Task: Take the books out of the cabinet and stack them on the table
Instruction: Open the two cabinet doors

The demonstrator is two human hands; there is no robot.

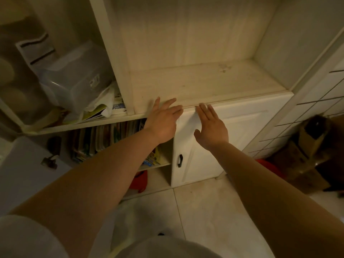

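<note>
A cream wooden cabinet (232, 101) fills the view. Its lower left compartment is open and holds a row of upright books (104, 140), partly hidden behind my left forearm. My left hand (162, 121) reaches forward with straight fingers, its fingertips over the front edge of the bare shelf (204, 79). My right hand (211, 127) is stretched out beside it with straight fingers in front of the top of the closed white door (242, 131). Neither hand holds anything.
A clear plastic box (74, 77) and loose papers (104, 107) sit on the upper left shelf. The open left door (24, 164) with a lock swings out at left. A red object (139, 180) lies in the bottom compartment. Cardboard boxes (305, 151) stand on the floor at right.
</note>
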